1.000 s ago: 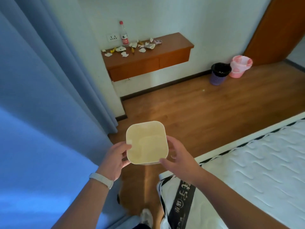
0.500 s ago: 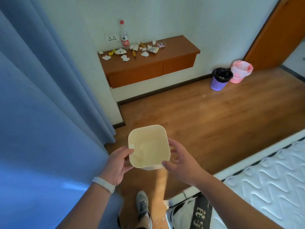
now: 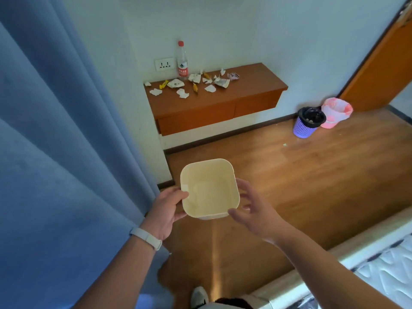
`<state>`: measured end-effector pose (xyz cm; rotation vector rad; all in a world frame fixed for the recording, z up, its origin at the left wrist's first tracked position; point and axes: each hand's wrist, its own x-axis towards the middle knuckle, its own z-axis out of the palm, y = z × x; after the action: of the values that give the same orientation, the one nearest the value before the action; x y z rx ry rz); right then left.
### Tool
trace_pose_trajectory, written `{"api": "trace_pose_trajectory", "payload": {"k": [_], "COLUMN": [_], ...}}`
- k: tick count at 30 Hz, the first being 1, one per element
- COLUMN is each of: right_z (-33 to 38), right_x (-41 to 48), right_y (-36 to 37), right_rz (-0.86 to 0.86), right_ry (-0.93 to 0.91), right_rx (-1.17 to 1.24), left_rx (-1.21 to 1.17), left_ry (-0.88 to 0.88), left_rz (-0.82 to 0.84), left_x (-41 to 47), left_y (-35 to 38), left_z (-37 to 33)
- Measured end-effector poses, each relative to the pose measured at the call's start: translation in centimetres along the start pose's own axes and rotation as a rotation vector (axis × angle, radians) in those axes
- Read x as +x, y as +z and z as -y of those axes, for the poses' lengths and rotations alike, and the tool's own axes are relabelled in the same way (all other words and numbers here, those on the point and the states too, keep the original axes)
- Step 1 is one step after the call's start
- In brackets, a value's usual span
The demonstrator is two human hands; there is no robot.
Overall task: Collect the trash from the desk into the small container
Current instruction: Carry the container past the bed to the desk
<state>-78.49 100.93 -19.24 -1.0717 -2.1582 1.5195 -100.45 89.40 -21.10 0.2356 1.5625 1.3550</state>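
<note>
Container [image 3: 209, 192]: left hand [image 3: 166, 210] grip clamped on rim; right hand [image 3: 256, 211] grip apart, touching edge.

Container [image 3: 209, 188] up front, left hand [image 3: 166, 210] on its left rim, right hand [image 3: 252, 210] at its right side. Desk [image 3: 252, 85] on far wall. Trash [image 3: 182, 93] scattered over its left half, bottle [image 3: 182, 61] upright behind trash, beside wall socket [image 3: 164, 64]. Bin [image 3: 308, 122] on floor right of desk, second bin [image 3: 335, 112] touching it, behind-right. Curtain [image 3: 55, 152] left, bed [image 3: 379, 270] lower right, door [image 3: 383, 70] far right.

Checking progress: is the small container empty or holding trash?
Empty: the small container shows a bare bottom; paper scraps lie on the desk.
</note>
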Motion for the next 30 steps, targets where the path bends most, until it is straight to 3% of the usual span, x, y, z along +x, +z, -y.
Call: {"api": "trace_pose_trajectory", "payload": {"k": [12, 22, 30], "right_z": [-1.4, -2.2, -0.6], "right_x": [9.2, 21.4, 29.2], "right_y": [-6.0, -18.9, -25.0], "right_rz": [-0.022, 0.007, 0.011], "right_ry": [0.007, -0.014, -0.064], "right_rx": [0.055, 0.087, 0.051], "left_rx": [0.059, 0.257, 0.246], "left_ry": [0.003, 0.072, 0.121], "left_rz": [0.017, 0.045, 0.030], "left_x": [9.0, 20.0, 25.4], "left_y": [4.9, 16.1, 20.7], "left_z": [-4.9, -13.4, -20.4]}}
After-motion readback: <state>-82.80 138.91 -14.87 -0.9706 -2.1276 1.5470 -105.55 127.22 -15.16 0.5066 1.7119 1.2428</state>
